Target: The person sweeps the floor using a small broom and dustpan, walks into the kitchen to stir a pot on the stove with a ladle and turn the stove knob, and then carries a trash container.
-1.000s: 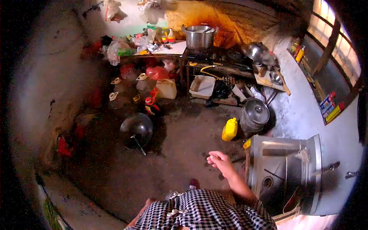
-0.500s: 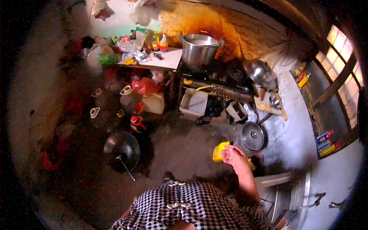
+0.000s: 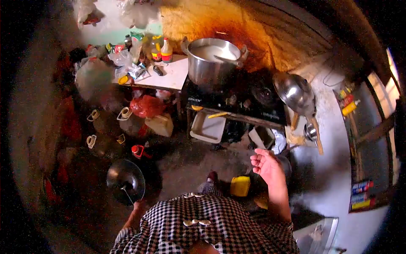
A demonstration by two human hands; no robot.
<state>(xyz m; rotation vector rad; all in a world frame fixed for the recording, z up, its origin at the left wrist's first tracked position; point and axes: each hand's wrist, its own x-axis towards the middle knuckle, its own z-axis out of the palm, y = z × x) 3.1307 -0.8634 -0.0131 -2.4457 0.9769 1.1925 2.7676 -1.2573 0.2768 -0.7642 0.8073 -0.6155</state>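
My right hand (image 3: 267, 166) is raised in front of the stove with its fingers apart and loosely bent; nothing is in it. Below and left of it, a yellow box-like container (image 3: 240, 186) is low down by the floor. The hand partly covers a lidded metal pot (image 3: 286, 165) behind it. My left hand (image 3: 138, 205) reaches down to the near rim of a dark wok (image 3: 126, 175). A thin-handled ladle or similar tool (image 3: 128, 195) leans in the wok, its handle end close to that hand. Shadow hides the left fingers, so their grip is unclear.
A large steel pot (image 3: 212, 65) of whitish liquid stands on the black stove (image 3: 237, 103). A metal wok (image 3: 294, 91) leans at its right. Bottles and bags crowd the table (image 3: 173, 72) at left. Several jugs, a red bag (image 3: 146, 106) and a white basin (image 3: 208, 127) sit lower.
My right hand has let go of the yellow container, now lower down, and has risen slightly. My left hand has come into view at the wok. The view has shifted toward the stove.
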